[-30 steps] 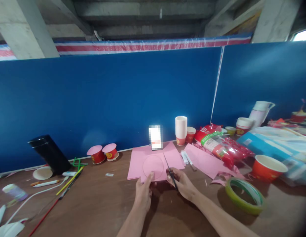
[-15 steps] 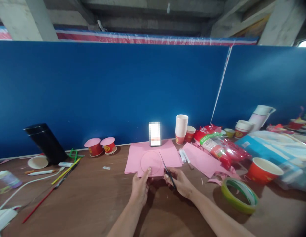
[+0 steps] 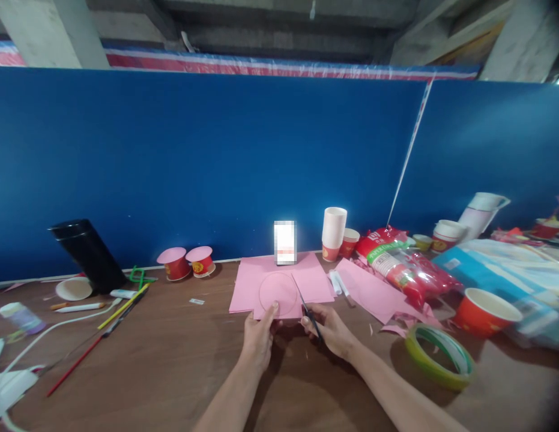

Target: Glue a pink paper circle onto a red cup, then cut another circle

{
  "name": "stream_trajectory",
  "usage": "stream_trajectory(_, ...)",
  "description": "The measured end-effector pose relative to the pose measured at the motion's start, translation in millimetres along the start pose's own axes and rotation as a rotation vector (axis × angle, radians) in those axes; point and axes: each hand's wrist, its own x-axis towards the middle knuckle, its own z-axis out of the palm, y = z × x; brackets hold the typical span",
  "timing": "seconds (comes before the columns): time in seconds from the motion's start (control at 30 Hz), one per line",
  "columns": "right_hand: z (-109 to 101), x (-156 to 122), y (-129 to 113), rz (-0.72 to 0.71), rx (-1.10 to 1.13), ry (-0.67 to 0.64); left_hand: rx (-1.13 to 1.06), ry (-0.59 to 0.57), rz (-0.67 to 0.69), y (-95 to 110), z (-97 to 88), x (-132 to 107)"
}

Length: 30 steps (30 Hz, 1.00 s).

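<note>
Pink sheet (image 3: 277,289) with a round drawn line, at lower centre of the frame, should be light and easily bent; its near edge, which the left hand (image 3: 260,341) pinches, seems suitable hold. Right hand (image 3: 332,330) grips the stiffer scissors (image 3: 307,310).

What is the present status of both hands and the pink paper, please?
Left hand gripping pink sheet marked with circle. Right hand holding scissors, blade near circle's right side. Left thumb overlaps circle's lower part.
</note>
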Motion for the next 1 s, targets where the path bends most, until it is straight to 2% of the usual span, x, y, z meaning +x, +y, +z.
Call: stream_trajectory(1.0, -1.7, -1.5, -9.4, -0.043, -0.132, -0.02, -0.033, -0.059, 0.023, -2.5, -1.7, 1.0)
